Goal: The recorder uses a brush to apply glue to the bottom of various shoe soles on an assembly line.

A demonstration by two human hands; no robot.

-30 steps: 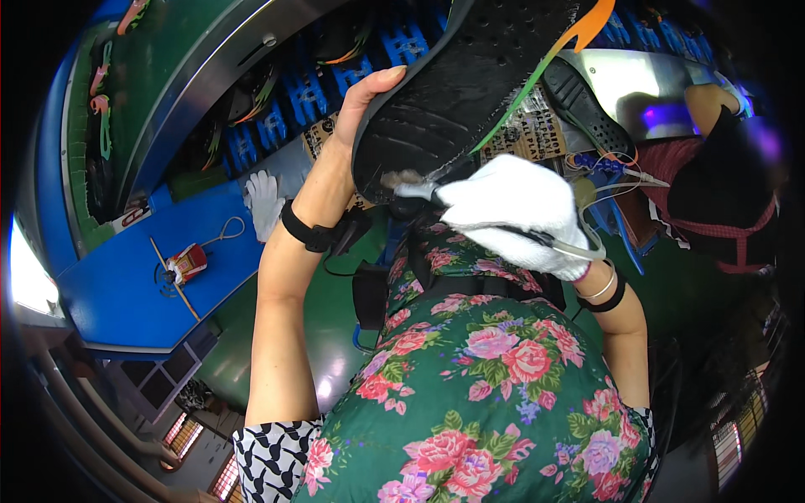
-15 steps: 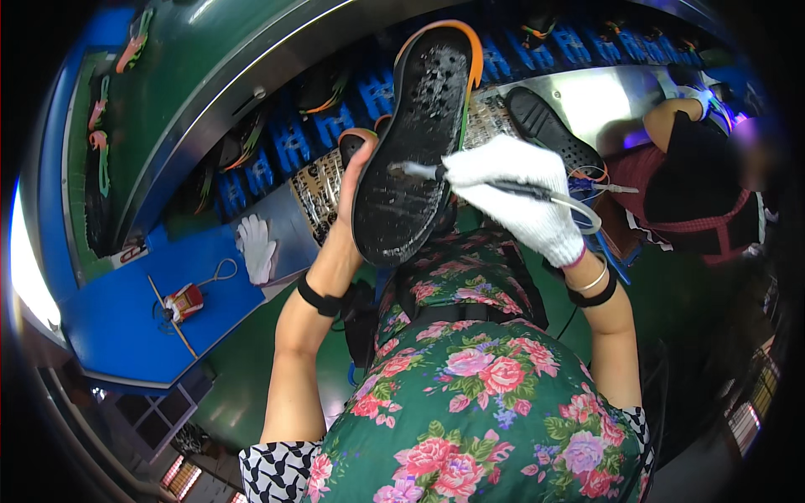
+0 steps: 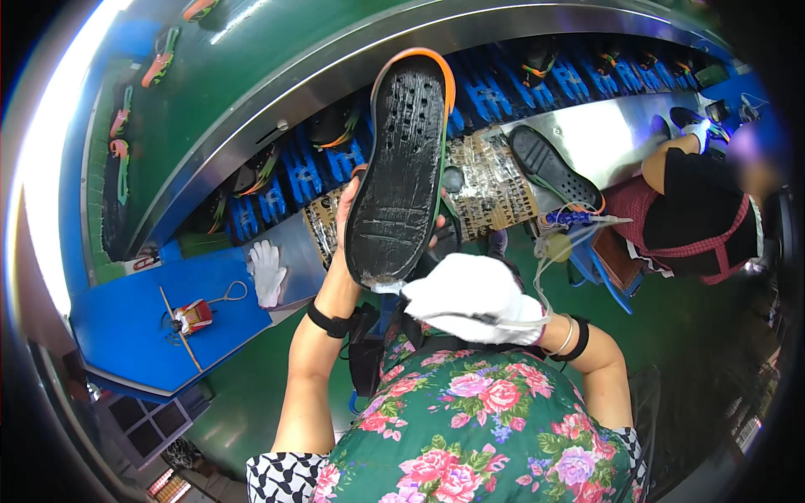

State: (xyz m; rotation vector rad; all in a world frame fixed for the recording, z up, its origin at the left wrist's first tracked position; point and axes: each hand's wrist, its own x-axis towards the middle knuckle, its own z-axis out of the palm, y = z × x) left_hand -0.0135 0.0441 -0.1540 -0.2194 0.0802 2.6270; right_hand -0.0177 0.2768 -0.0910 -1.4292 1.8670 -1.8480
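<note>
A black shoe sole with an orange and green rim stands up in front of me, its orange-rimmed end at the far side. My bare left hand is closed on it from behind, with fingertips showing at both edges. In a white knitted glove, my right hand is closed round a brush with a thin pale hose. The pale bristles touch the sole's near end, while the brush handle is mostly hidden by the glove. Wet, shiny streaks cover the sole's face.
Another black sole lies to the right on the metal ledge, by brown printed wrapping. Behind runs a row of blue racks. A white glove and a blue table are at left. A co-worker works at right.
My right hand has drawn the brush nearer to me, from the sole's middle to its near end. The sole is tilted more squarely toward me and sits slightly lower.
</note>
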